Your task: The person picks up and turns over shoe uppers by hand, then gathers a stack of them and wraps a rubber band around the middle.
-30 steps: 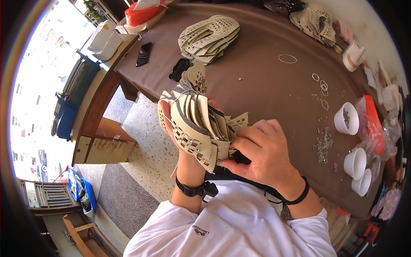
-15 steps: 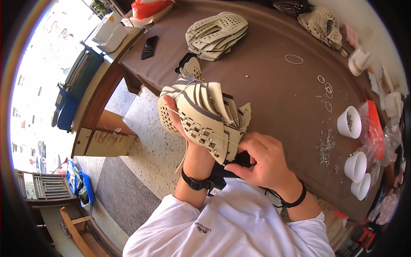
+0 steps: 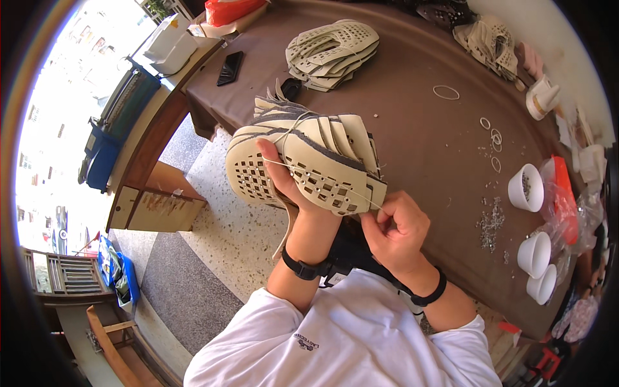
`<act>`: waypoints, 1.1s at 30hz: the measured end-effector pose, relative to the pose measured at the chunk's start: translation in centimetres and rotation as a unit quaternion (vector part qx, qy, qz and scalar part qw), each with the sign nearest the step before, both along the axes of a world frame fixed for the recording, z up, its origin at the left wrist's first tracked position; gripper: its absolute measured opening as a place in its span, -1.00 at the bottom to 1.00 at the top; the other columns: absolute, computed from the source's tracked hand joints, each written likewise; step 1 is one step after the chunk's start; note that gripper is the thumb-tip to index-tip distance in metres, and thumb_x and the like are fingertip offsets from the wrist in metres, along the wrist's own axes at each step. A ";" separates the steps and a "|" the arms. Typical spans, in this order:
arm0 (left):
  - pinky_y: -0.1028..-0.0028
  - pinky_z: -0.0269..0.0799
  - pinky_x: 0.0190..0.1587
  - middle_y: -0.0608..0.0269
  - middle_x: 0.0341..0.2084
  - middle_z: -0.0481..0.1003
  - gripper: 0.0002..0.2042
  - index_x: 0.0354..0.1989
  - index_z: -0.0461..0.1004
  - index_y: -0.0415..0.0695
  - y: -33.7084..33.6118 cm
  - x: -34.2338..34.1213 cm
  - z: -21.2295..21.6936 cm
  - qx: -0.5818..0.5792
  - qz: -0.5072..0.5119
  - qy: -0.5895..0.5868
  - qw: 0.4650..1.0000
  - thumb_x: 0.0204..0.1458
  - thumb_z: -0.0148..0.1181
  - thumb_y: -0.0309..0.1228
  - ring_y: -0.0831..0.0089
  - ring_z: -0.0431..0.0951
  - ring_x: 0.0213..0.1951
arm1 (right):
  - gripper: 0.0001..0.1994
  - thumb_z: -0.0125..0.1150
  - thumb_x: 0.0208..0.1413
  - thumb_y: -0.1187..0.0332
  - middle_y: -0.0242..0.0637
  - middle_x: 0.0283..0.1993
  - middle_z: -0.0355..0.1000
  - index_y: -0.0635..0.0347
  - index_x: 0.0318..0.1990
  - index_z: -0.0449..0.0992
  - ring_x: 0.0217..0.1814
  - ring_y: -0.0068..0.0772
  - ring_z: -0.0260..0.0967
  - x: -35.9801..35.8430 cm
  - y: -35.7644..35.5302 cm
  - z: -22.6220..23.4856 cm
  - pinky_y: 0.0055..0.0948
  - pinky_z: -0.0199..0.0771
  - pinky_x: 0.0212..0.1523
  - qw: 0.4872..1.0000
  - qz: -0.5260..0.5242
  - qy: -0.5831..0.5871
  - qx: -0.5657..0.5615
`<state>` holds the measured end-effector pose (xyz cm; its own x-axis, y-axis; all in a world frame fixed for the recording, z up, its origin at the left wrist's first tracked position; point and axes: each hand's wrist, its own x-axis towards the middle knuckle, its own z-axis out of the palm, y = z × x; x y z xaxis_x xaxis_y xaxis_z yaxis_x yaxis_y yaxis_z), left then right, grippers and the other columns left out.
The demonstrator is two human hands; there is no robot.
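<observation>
My left hand [image 3: 278, 173] is wrapped round a thick bundle of cream perforated shoe uppers [image 3: 342, 171], holding it above the table's near edge. The layers have dark grey edges and rows of square holes, with small shiny studs in some of them. A thin pale elastic band [image 3: 351, 190] runs taut across the bundle's near face. At the bundle's right end, my right hand [image 3: 401, 229] pinches that band between thumb and curled fingers. A narrow cream strip [image 3: 285, 232] hangs below the bundle beside my left wrist.
On the brown-covered table [image 3: 425, 148] lie another stack of uppers [image 3: 332, 55], a black phone [image 3: 229, 68], loose bands [image 3: 495, 138] and scattered studs [image 3: 491, 222]. White cups [image 3: 525, 187] stand along the right side, near a white bottle [image 3: 541, 97].
The bundle has turned in my left hand, its perforated face now more toward me. My right hand has moved slightly right, keeping the band pinched.
</observation>
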<state>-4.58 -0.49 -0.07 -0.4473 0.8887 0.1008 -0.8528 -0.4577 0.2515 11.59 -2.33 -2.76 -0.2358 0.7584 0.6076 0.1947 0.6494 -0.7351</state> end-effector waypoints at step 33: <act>0.25 0.67 -0.12 0.20 -0.18 0.64 -0.29 0.00 0.52 -0.13 2.7 -1.8 -1.1 -0.011 0.028 -0.055 0.998 0.17 0.04 0.38 0.24 0.68 -0.21 | -0.63 0.61 0.02 0.26 -0.42 -0.39 0.31 0.23 -0.31 0.46 -0.65 -0.75 0.09 -1.8 -1.1 1.9 -0.61 0.10 -0.65 0.969 0.133 0.098 -0.182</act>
